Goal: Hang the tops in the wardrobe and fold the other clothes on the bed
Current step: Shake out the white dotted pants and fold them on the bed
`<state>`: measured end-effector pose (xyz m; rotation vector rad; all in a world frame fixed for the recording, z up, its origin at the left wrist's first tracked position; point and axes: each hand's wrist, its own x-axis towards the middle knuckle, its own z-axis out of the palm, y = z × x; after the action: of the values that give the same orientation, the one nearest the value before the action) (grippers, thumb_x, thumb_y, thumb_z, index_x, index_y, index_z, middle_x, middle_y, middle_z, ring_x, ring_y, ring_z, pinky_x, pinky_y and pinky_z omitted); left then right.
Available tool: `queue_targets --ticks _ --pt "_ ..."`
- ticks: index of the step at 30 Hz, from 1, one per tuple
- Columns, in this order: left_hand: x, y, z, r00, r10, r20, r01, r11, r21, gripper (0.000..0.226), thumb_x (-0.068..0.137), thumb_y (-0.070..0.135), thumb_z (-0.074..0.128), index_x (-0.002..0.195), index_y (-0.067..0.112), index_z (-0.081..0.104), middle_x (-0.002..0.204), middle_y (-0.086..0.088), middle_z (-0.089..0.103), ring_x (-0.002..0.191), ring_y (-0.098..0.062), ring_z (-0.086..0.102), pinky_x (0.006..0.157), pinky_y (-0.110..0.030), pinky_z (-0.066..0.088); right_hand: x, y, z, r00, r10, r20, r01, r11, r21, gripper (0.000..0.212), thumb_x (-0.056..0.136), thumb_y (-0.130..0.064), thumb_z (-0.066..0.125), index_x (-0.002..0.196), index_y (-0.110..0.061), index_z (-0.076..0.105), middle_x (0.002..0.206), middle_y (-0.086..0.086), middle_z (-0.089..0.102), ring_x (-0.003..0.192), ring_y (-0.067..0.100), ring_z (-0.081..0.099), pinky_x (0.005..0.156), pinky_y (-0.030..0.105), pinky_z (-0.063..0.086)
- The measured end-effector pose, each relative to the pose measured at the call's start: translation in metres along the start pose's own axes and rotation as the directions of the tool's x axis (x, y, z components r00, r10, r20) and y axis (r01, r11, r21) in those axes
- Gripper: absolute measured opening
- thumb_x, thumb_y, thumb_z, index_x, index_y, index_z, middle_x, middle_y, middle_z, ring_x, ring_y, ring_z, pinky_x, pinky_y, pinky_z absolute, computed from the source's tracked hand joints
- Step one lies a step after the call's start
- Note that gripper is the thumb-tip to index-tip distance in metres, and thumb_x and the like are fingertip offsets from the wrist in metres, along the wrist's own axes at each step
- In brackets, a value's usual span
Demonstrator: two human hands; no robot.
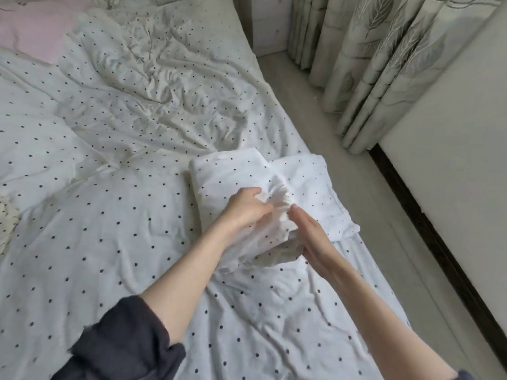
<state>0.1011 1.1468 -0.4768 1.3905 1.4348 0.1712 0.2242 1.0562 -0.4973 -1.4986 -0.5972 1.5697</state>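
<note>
Our left hand (247,207) pinches the gathered waistband of the white dotted garment (263,215) at 3 o'clock on the bed (96,242); right hand (310,234) flat, released. We'd smooth, then fold squarely.

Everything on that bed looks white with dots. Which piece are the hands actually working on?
The small white garment with the gathered, ruffled band, near the bed's right edge. The left hand pinches it; the right hand lies flat against its side. The quilt and dotted sheet lie untouched.
</note>
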Motion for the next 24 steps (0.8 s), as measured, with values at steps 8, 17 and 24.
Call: queue_targets --ticks 8,17,24 --pt "0.006 -0.069 -0.03 0.852 -0.11 -0.511 0.174 0.982 0.078 0.03 0.08 0.021 0.068 0.107 0.015 0.055 0.104 -0.004 0.058 0.094 -0.02 0.056 0.077 -0.026 0.04 0.016 0.007 -0.014 0.919 -0.386 -0.073 0.148 0.513 -0.845 0.043 0.096 -0.021 0.048 0.138 -0.014 0.045 0.147 0.008 0.037 0.133 0.026 0.036 0.107 0.031 0.029" --pt "-0.001 -0.084 -0.046 0.905 -0.419 -0.078 0.321 0.791 -0.52 0.035 0.081 0.005 0.069 0.114 0.009 0.056 0.107 -0.009 0.067 0.093 -0.023 0.064 0.079 -0.036 0.052 0.04 0.019 0.013 0.976 -0.072 0.207 0.219 0.307 -0.926 0.053 0.093 -0.033 0.049 0.141 -0.022 0.03 0.148 0.005 0.024 0.136 0.024 0.024 0.107 0.039 0.029" --pt "-0.054 -0.055 -0.1 0.95 -0.219 -0.223 0.136 0.932 -0.336 0.025 0.082 0.001 0.067 0.098 0.017 0.058 0.092 0.002 0.069 0.073 -0.007 0.063 0.056 -0.022 0.044 0.016 0.011 0.044 0.932 0.045 0.359 0.271 0.57 -0.776 0.064 0.095 -0.039 0.047 0.15 -0.033 0.014 0.159 -0.001 0.005 0.144 0.016 0.018 0.115 0.027 0.016"
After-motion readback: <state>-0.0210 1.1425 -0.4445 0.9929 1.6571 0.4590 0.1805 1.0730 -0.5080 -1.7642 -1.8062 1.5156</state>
